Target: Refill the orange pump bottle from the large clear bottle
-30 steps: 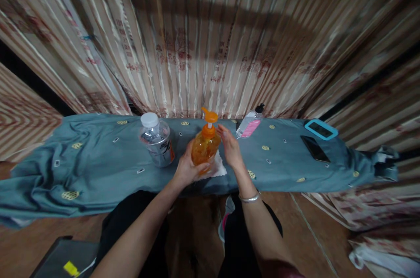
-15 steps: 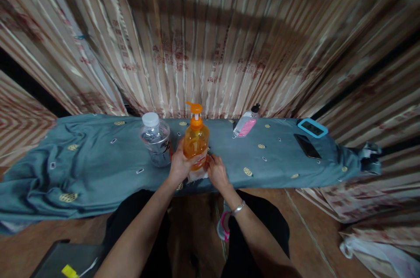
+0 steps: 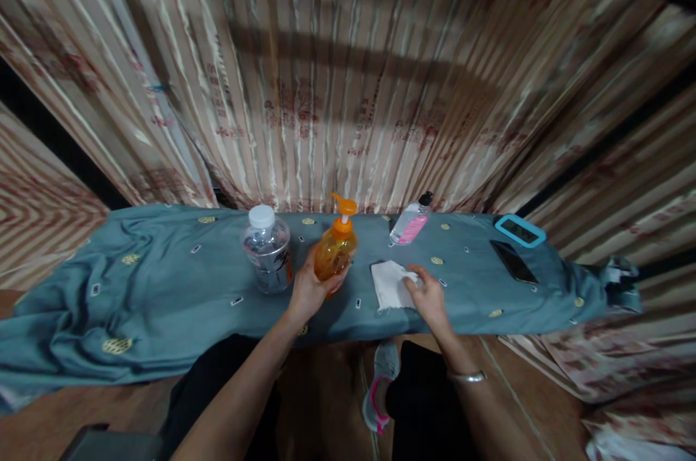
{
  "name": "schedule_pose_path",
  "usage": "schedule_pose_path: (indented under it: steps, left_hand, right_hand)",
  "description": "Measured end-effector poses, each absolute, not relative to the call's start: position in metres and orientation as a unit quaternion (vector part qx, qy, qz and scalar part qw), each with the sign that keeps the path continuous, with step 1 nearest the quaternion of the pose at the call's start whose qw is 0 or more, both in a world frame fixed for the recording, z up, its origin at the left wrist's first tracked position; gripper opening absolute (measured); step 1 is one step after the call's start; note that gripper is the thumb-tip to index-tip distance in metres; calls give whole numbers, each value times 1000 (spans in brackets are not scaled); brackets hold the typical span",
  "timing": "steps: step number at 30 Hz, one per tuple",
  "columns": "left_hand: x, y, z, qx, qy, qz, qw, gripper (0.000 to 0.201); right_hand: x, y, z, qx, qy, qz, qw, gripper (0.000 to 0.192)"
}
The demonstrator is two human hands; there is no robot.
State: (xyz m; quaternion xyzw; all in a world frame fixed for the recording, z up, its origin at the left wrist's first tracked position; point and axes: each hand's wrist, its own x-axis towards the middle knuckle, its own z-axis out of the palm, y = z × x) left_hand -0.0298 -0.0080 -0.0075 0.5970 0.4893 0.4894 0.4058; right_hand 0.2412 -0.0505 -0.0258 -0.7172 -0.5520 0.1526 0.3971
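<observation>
My left hand [image 3: 311, 288] is wrapped round the lower part of an orange pump bottle [image 3: 336, 252], which leans slightly to the right. The bottle's orange pump head points left. In my right hand [image 3: 428, 296] the thumb and fingers pinch the right edge of a small white cloth [image 3: 391, 285], spread over the table just right of the bottle. Left of my left hand stands a large clear plastic bottle [image 3: 267, 254] with a white cap. Behind the cloth a clear bottle with a pink label and black top [image 3: 411, 220] appears tilted.
A patterned blue-green cloth covers the long narrow table [image 3: 185, 287]. A blue-framed digital clock [image 3: 520, 230] and a dark phone [image 3: 514, 262] lie at the right. Striped curtains [image 3: 326, 84] hang behind the table. My legs and a grey-and-pink shoe [image 3: 383, 381] are below its front edge.
My right hand has moved right, away from the orange bottle, bringing the white cloth out from beside it. My left hand still holds the bottle, now tilted. The camera view has shifted slightly.
</observation>
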Motion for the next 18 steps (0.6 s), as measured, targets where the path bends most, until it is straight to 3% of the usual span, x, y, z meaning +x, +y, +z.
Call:
schedule_pose_path:
  steps: [4,7,12,18]
  left_hand:
    - [-24,-11,-3,604,489,484,403,71]
    - [-21,-13,-2,612,484,477,405,72]
    - [-23,-14,-6,614,463,467,437,72]
    - [-23,-14,-12,639,451,462,417,74]
  right_hand:
    - [187,-45,19,-623,-555,178,521,42]
    - [133,-41,45,-546,-590,186,565,48]
    - [90,-21,46,-497,-589,217,599,49]
    - [112,30,33,-487,-558,361,566,36]
